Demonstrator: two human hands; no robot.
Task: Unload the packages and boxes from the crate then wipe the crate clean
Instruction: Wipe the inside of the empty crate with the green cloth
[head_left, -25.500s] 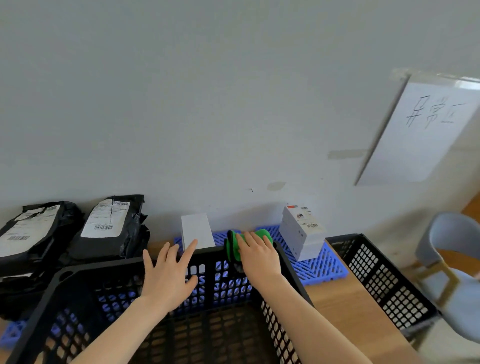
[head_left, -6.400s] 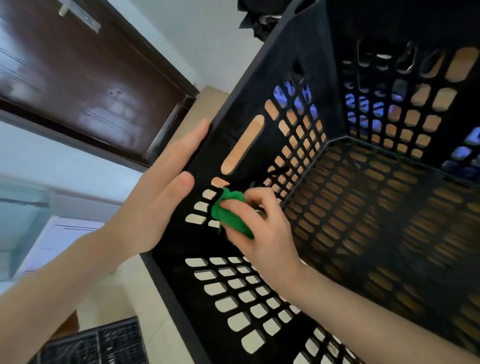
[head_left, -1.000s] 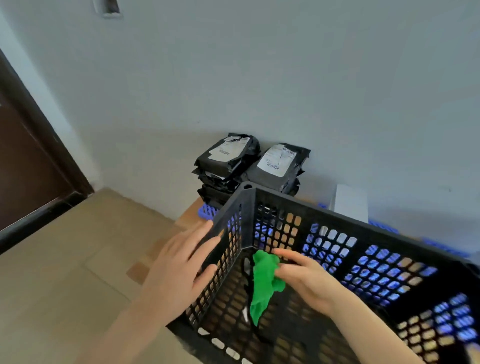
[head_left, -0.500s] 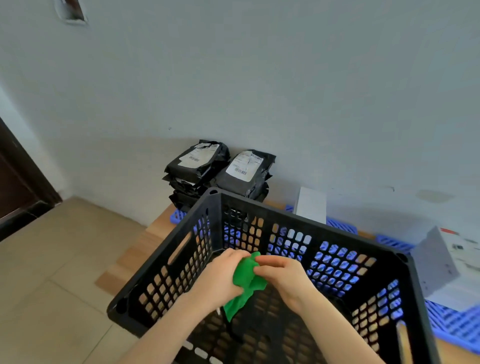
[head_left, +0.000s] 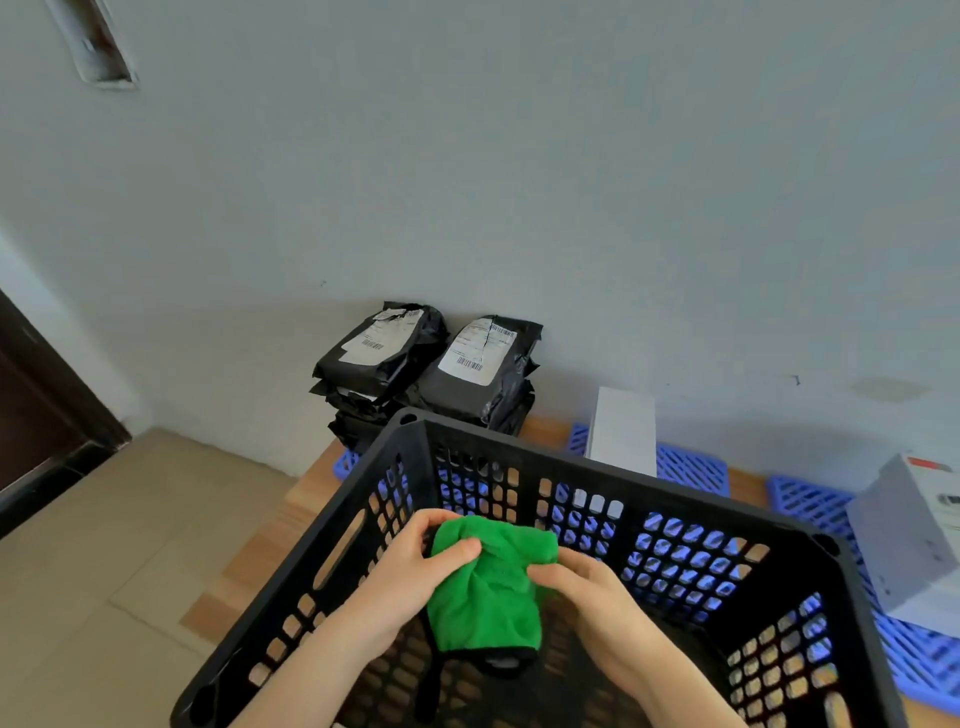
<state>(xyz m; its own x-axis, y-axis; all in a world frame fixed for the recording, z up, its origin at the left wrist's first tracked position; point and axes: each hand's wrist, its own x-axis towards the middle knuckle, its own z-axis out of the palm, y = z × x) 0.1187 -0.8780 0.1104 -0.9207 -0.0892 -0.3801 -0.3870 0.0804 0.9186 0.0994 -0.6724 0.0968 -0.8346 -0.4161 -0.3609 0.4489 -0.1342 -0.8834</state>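
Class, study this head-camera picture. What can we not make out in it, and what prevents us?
- Head view: floor of the black crate under the green cloth, covered by it, the left hand and the right hand.
- Head view: the crate's near wall, cut off by the bottom edge.
- Head view: print on the labels of the black packages, too small.
- Head view: grey box, cut by the right edge.

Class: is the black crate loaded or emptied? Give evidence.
Emptied, as far as shows: no packages inside the crate, where left hand and right hand grip a green cloth; black packages sit outside.
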